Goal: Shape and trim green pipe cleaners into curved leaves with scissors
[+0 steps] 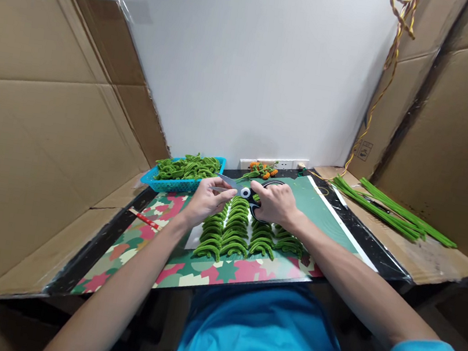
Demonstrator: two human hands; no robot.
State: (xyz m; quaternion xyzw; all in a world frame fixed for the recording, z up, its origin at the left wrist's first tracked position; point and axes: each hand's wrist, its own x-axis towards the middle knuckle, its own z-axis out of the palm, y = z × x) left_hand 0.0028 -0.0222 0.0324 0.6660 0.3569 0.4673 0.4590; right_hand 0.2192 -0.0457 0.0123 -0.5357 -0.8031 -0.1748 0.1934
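My right hand (274, 203) is wrapped round the black handles of a pair of scissors (245, 192), whose blades stand apart and point left. Beside the blades is my left hand (209, 198), its thumb and fingers pinched together; what they hold, if anything, is too small to tell. Below both hands, curved green fuzzy pieces (237, 229) lie in several rows on a white sheet (193, 238). Part of the rows is hidden by my hands.
A blue basket (162, 185) heaped with green pieces stands at the back left. Orange flowers (263, 170) lie near a power strip (286, 164). Green stems (380, 212) lie at the right. A red-and-white strip (145, 219) is at left. Cardboard walls (25, 127) flank the table.
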